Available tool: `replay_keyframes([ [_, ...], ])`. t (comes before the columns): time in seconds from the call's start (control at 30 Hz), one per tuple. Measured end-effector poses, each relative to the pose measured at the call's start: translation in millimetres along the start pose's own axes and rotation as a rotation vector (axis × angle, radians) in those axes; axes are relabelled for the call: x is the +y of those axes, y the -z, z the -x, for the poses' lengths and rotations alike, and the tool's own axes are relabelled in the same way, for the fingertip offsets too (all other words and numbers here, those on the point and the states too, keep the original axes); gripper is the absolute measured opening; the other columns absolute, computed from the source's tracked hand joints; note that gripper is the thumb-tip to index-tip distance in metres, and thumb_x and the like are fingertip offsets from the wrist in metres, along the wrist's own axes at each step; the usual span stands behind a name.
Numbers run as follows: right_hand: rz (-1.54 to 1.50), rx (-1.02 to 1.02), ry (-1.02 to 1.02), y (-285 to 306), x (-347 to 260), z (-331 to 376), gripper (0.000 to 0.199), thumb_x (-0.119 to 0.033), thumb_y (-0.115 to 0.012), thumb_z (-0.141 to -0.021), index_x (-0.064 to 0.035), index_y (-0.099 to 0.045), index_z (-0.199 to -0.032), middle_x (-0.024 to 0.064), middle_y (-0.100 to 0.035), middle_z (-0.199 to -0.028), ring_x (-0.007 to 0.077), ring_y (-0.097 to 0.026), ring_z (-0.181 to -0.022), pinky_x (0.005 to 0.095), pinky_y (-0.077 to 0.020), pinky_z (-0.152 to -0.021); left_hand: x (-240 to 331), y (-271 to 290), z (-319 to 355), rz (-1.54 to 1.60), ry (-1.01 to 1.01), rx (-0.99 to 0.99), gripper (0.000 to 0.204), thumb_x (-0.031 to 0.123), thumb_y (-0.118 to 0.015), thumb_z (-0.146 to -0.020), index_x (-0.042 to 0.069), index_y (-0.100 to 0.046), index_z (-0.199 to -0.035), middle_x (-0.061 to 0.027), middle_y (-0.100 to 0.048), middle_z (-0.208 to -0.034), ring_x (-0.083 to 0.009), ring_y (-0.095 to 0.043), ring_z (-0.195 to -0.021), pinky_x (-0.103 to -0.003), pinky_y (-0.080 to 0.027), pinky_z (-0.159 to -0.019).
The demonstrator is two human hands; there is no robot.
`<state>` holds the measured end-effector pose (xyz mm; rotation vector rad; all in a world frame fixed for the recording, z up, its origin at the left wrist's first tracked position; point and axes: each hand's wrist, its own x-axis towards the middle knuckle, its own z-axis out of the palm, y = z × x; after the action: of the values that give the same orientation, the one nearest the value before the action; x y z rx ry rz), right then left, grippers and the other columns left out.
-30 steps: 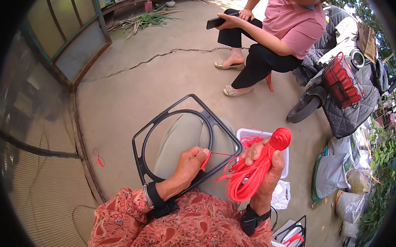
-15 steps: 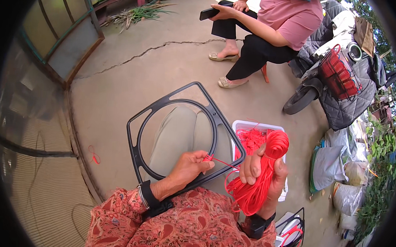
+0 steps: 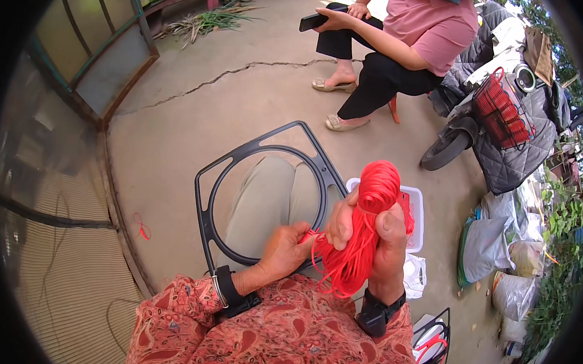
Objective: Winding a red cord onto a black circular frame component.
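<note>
On my lap lies a black frame (image 3: 323,162) with a large round opening, my trousered knees showing through it. My left hand (image 3: 284,252) is closed at the frame's near right side, pinching red cord at the ring; its fingertips are partly hidden. Just right of it, my right hand (image 3: 387,248) grips a bundle of red cord (image 3: 367,244) from below, held upright. The bundle's top is wound into a tight knob (image 3: 378,186), and loose loops hang below toward my left fingers.
Behind my right hand stands a white tray (image 3: 420,220) with red material. Another black frame (image 3: 442,345) with red cord lies at lower right. A seated person (image 3: 401,50) holds a dark phone-like object. Sacks (image 3: 487,242) and a covered vehicle (image 3: 511,146) line the right; a door (image 3: 114,64) stands left.
My right hand has brought the cord bundle left, close to my left hand. The taut strand between the hands no longer shows. The tray is more covered; the view has shifted slightly.
</note>
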<state>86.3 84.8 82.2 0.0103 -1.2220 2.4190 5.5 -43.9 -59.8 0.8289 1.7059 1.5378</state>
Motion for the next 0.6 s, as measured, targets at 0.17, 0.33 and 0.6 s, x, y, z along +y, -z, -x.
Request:
replay_keyframes([
  [0.17, 0.241, -0.084, -0.154, -0.6, -0.8, -45.2, 0.041, -0.026, -0.058, -0.093, -0.0003, -0.048, -0.123, 0.0083, -0.062, -0.092, 0.0112, -0.059, -0.082, 0.0258, -0.0491, -0.073, 24.5, 6.2, 10.4, -0.265, -0.247, 0.008, 0.032, 0.033, -0.056, -0.093, 0.001, -0.06, -0.087, -0.0234, -0.055, -0.064, -0.0399, -0.058, -0.058, -0.046, -0.043, -0.053],
  [0.33, 0.34, -0.04, -0.157, 7.6, 16.1, -72.2, 0.036, -0.024, -0.057, -0.095, -0.0003, -0.049, -0.121, 0.0077, -0.065, -0.098, 0.01, -0.06, -0.086, 0.0263, -0.0499, -0.079, 41.4, 12.3, 21.1, -0.512, -0.129, -0.112, 0.032, 0.034, -0.054, -0.095, 0.003, -0.061, -0.087, -0.0228, -0.058, -0.064, -0.0438, -0.059, -0.063, -0.051, -0.044, -0.054],
  [0.6, 0.18, 0.13, -0.13, 11.9, 34.5, -86.4, 0.029, -0.024, -0.057, -0.097, -0.0022, -0.052, -0.115, 0.0082, -0.065, -0.093, 0.0135, -0.063, -0.084, 0.0286, -0.0538, -0.077, 44.6, 11.0, 35.0, -0.633, -0.208, -0.24, 0.032, 0.034, -0.055, -0.095, 0.004, -0.062, -0.086, -0.0201, -0.059, -0.063, -0.0409, -0.06, -0.06, -0.048, -0.048, -0.054],
])
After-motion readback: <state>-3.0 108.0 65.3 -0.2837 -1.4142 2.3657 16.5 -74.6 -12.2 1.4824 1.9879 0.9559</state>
